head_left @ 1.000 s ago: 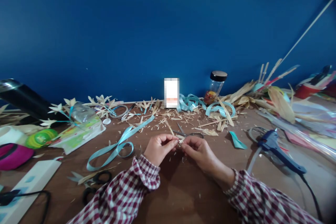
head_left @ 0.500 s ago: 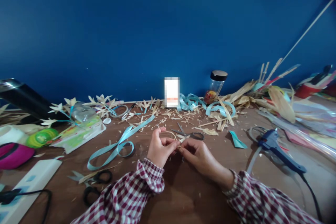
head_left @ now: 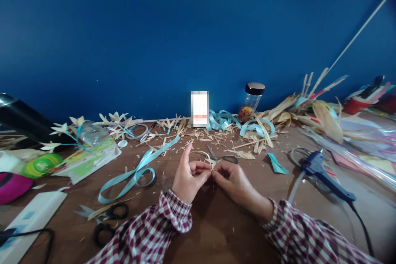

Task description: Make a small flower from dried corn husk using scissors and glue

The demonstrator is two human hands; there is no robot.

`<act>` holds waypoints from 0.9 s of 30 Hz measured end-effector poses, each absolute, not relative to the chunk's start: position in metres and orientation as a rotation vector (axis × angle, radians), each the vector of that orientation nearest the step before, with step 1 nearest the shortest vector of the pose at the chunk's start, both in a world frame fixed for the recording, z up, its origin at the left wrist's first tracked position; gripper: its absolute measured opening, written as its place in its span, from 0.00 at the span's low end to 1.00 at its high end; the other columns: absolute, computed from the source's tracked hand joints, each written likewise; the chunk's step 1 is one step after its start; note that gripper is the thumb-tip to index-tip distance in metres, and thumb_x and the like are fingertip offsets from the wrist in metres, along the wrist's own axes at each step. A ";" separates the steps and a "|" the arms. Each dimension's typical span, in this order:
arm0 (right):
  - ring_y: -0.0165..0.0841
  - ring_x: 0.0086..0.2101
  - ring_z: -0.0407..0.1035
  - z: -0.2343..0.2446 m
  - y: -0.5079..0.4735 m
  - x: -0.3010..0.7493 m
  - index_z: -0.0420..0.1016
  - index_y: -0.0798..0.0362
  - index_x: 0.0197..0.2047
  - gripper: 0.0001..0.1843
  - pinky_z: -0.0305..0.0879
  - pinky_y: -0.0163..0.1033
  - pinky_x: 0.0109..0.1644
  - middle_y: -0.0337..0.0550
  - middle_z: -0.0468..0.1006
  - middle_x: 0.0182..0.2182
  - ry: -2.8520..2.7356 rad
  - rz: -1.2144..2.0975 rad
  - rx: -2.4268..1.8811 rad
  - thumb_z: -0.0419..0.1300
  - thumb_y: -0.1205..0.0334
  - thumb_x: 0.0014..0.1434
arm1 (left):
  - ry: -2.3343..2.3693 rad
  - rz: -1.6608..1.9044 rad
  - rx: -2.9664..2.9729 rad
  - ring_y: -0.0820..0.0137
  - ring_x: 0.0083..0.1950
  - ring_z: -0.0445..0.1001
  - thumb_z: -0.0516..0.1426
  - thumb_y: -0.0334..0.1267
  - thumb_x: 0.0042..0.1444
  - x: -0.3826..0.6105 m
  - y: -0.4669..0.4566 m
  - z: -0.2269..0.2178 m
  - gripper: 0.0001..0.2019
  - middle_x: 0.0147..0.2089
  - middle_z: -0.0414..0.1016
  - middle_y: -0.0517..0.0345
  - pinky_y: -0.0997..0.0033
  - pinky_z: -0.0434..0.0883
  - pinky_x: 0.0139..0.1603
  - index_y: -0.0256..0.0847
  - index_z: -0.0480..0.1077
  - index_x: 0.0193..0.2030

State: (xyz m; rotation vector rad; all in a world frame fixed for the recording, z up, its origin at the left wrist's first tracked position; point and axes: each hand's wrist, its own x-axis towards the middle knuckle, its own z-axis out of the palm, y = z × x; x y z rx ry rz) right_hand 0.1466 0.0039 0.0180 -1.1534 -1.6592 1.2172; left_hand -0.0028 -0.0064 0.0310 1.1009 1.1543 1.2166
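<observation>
My left hand (head_left: 189, 175) and my right hand (head_left: 233, 179) meet fingertip to fingertip above the brown table (head_left: 216, 231). Both pinch a thin pale straw strip (head_left: 206, 157) that curls up in a small loop between them. The left index finger sticks up straight while thumb and other fingers stay closed on the strip. Small grey scissors (head_left: 221, 157) lie just behind my hands. A light blue ribbon (head_left: 137, 171) lies loose to the left.
Black-handled scissors (head_left: 107, 218) lie front left, a blue glue gun (head_left: 323, 174) with its cord at right. A black-lidded jar (head_left: 251, 102), straw flowers (head_left: 116, 121), husk pieces (head_left: 328, 119), blue ribbon curls and scraps crowd the back. A white power strip (head_left: 29, 222) lies far left.
The left index finger has lifted straight up. The straw strip has been drawn into a loop between the hands, which stay together in the same spot.
</observation>
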 end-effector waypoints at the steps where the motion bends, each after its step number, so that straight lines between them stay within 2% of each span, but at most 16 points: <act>1: 0.27 0.23 0.59 0.019 0.003 0.146 0.68 0.55 0.25 0.09 0.55 0.31 0.25 0.37 0.68 0.20 -1.660 1.216 -1.156 0.56 0.60 0.54 | 1.160 1.234 1.114 0.69 0.33 0.76 0.62 0.31 0.43 -0.002 -0.007 0.031 0.47 0.32 0.75 0.58 0.73 0.71 0.32 0.41 0.37 0.65; 7: 0.27 0.23 0.61 0.024 0.000 0.145 0.69 0.55 0.26 0.08 0.56 0.31 0.25 0.37 0.69 0.21 -1.700 1.177 -1.186 0.56 0.62 0.54 | 1.191 1.222 1.177 0.70 0.32 0.75 0.60 0.30 0.44 -0.002 -0.008 0.032 0.47 0.30 0.74 0.59 0.72 0.71 0.32 0.40 0.33 0.65; 12: 0.28 0.23 0.62 0.022 0.000 0.143 0.70 0.55 0.28 0.08 0.57 0.31 0.25 0.37 0.70 0.21 -1.646 1.207 -1.176 0.56 0.60 0.55 | 1.190 1.190 1.131 0.72 0.29 0.73 0.59 0.29 0.44 -0.003 -0.007 0.034 0.46 0.29 0.74 0.61 0.75 0.69 0.27 0.41 0.35 0.65; 16: 0.28 0.24 0.64 0.017 0.002 0.143 0.71 0.55 0.30 0.08 0.60 0.32 0.26 0.38 0.72 0.23 -1.562 1.266 -1.144 0.58 0.59 0.53 | 1.176 1.145 1.033 0.74 0.26 0.71 0.59 0.30 0.43 -0.004 -0.005 0.033 0.45 0.28 0.73 0.61 0.77 0.66 0.24 0.38 0.37 0.65; 20: 0.29 0.25 0.65 0.016 0.003 0.144 0.72 0.56 0.30 0.09 0.60 0.32 0.27 0.39 0.72 0.23 -1.539 1.275 -1.146 0.59 0.58 0.52 | 1.161 1.181 1.039 0.74 0.27 0.72 0.60 0.31 0.43 -0.003 -0.005 0.028 0.44 0.28 0.73 0.61 0.76 0.68 0.27 0.37 0.40 0.64; 27: 0.23 0.18 0.57 0.016 0.006 0.143 0.71 0.57 0.27 0.15 0.52 0.29 0.19 0.34 0.67 0.17 -1.309 1.492 -1.121 0.63 0.52 0.47 | 1.217 1.270 1.217 0.70 0.32 0.75 0.59 0.32 0.47 0.002 -0.011 0.031 0.40 0.32 0.75 0.58 0.72 0.71 0.33 0.41 0.42 0.65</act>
